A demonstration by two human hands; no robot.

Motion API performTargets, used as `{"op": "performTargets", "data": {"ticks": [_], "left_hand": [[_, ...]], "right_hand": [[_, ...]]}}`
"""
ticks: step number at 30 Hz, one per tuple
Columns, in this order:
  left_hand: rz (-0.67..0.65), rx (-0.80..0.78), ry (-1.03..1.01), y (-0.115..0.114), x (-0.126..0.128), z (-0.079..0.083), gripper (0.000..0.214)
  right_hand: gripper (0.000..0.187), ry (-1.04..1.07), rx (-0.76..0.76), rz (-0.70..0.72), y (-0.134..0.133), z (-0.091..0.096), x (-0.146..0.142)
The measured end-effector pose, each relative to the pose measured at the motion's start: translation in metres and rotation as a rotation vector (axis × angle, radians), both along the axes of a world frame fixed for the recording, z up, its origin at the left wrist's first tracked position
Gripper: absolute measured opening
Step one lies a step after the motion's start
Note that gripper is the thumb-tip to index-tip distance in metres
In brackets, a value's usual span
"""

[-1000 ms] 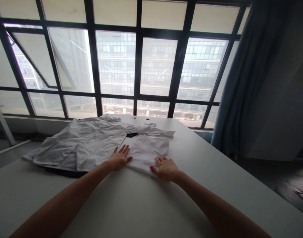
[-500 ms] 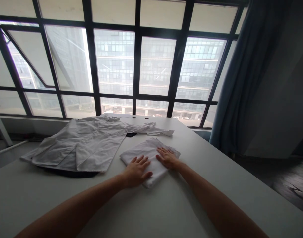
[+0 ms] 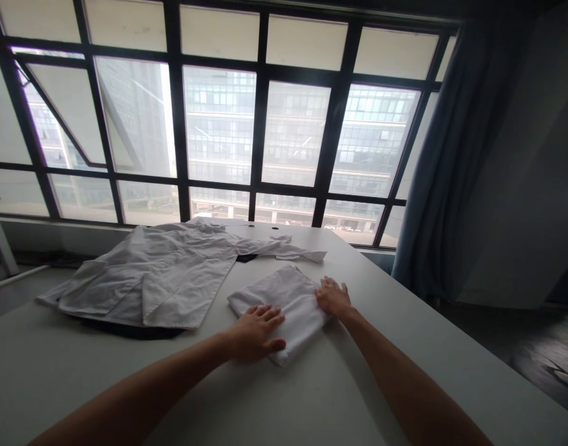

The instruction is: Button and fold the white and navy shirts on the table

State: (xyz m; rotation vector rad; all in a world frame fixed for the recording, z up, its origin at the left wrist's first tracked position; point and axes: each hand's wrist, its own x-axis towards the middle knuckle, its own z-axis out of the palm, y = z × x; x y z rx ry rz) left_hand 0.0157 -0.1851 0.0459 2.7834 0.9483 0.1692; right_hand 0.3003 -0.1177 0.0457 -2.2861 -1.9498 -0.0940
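Note:
A folded white garment [image 3: 284,297] lies as a flat bundle on the white table, its corner pointing toward me. My left hand [image 3: 256,331] rests palm down on its left front part, fingers stretched out and slightly spread. At the right edge of the bundle, my right hand [image 3: 334,297] has its fingers bent over the cloth, closed on that edge; the fingertips are partly hidden. Left of the bundle, a white shirt [image 3: 172,272] is spread out wrinkled, one sleeve [image 3: 284,246] reaching to the right behind the bundle.
The white table [image 3: 274,402] runs back to a large black-framed window [image 3: 260,124]. Something dark [image 3: 135,331] shows beneath the spread shirt's lower edge. A blue curtain [image 3: 432,186] hangs at the right. A white metal frame [image 3: 0,238] stands at the far left.
My right hand has slid right, from lying flat on the bundle to its right edge. The loose right corner no longer sticks out. My left hand stays in nearly the same place.

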Motion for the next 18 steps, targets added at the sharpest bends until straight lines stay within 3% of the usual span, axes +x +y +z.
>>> {"op": "performTargets", "data": {"ticks": [3,5,7,9,14,18], "left_hand": [[-0.166,-0.024,-0.059,-0.012,0.002,0.004,0.074],[-0.253,-0.038,-0.126,-0.014,0.003,0.007,0.069],[-0.223,-0.018,-0.186,-0.007,0.001,0.007,0.061],[-0.11,0.031,-0.194,0.008,-0.005,0.002,0.059],[0.041,0.016,-0.053,0.042,-0.022,-0.019,0.073],[0.056,0.015,-0.043,0.045,-0.024,-0.024,0.074]], "right_hand": [[0.055,-0.011,0.152,0.172,-0.013,0.011,-0.03],[0.057,0.036,0.147,0.355,-0.022,0.012,-0.052],[0.057,0.076,0.074,0.502,-0.03,0.008,-0.071],[0.057,0.104,-0.022,0.565,-0.034,0.001,-0.081],[0.066,0.101,-0.169,0.518,-0.017,-0.012,-0.061],[0.067,0.058,-0.19,0.274,0.006,-0.014,-0.012]]}}
